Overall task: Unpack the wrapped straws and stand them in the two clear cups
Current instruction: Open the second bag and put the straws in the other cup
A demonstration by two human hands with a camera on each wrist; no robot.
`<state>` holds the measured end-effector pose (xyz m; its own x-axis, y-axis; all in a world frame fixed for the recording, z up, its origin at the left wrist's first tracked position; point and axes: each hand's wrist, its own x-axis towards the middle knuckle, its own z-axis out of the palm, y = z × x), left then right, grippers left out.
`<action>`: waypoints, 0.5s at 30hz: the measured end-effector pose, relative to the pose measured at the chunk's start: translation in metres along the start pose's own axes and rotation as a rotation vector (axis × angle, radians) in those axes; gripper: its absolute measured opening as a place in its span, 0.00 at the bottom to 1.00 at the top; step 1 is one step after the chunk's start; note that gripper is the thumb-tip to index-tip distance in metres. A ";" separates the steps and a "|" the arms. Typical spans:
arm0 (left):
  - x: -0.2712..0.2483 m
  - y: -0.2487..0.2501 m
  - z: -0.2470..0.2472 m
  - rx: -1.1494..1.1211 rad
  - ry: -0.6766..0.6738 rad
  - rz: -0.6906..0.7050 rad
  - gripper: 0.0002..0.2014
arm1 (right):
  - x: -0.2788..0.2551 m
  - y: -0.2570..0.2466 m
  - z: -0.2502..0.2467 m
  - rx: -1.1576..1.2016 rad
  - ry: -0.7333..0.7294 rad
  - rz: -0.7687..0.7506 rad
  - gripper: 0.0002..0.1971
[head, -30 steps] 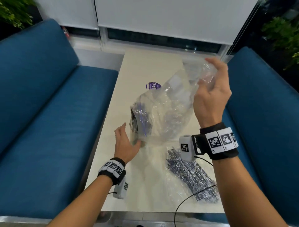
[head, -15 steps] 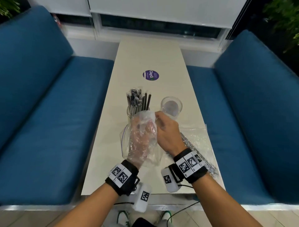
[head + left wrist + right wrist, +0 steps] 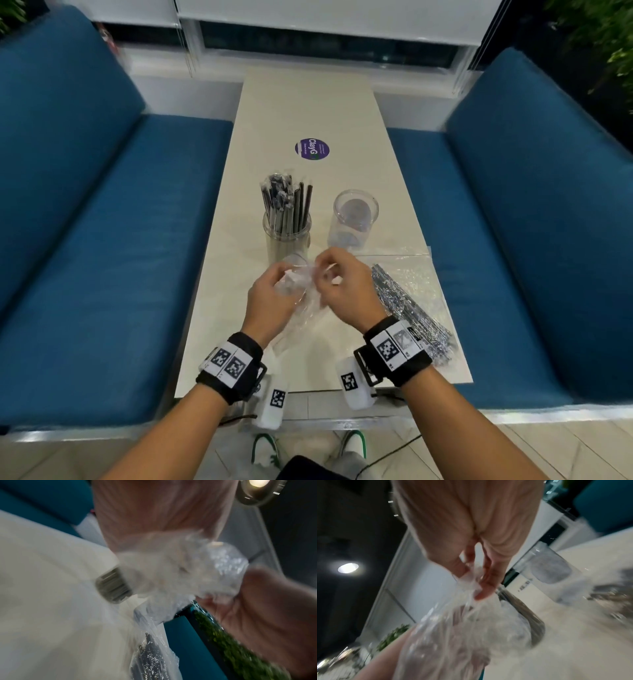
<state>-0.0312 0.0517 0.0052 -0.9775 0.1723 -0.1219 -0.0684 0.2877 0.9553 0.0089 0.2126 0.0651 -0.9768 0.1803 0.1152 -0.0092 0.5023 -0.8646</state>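
Since half a second ago: bag [image 3: 301,291] no longer sheathes the left hand [image 3: 270,301]; it is now bunched between both hands, low over the table [image 3: 308,102].

Left hand: fingers curled round the crumpled clear bag, gripping it from the left. The left wrist view is blurred; how each finger lies cannot be told.

Right hand [image 3: 346,291]: fingers [image 3: 485,588] pinch the bag's upper edge, thumb side toward the left hand. The hands nearly touch.

Cups, two, clear, upright, side by side beyond the hands:
- left cup [image 3: 287,233], holding a bundle of dark straws [image 3: 286,202], standing, some tops in wrappers; number too many to count.
- right cup [image 3: 354,219], no straws in it.

Straw packs, one: flat clear pack [image 3: 407,301] of dark wrapped straws, lying near the table's right edge, just beside the right wrist.

Stickers, one: round, purple [image 3: 312,148], mid-table beyond the cups.

Benches, two: blue, one [image 3: 85,222] left of the table, one [image 3: 531,222] right of it.
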 end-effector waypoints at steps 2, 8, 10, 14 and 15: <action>-0.010 0.003 -0.004 -0.284 0.005 -0.105 0.21 | 0.002 0.022 0.006 -0.054 0.169 0.057 0.12; -0.017 -0.023 0.015 -0.071 0.022 -0.013 0.26 | -0.014 0.055 0.031 -0.166 -0.121 0.109 0.11; -0.015 -0.042 0.022 0.135 0.079 0.086 0.22 | -0.018 0.065 0.033 -0.192 -0.286 0.155 0.19; -0.015 -0.084 0.030 0.496 0.041 0.206 0.22 | -0.011 0.080 0.010 -0.324 -0.317 0.194 0.18; -0.015 -0.092 0.032 0.589 0.041 0.212 0.21 | -0.006 0.083 0.000 -0.320 -0.267 0.211 0.16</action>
<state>-0.0037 0.0526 -0.0889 -0.9652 0.2502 0.0756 0.2384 0.7243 0.6469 0.0144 0.2534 -0.0070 -0.9714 0.1037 -0.2135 0.2213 0.7210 -0.6567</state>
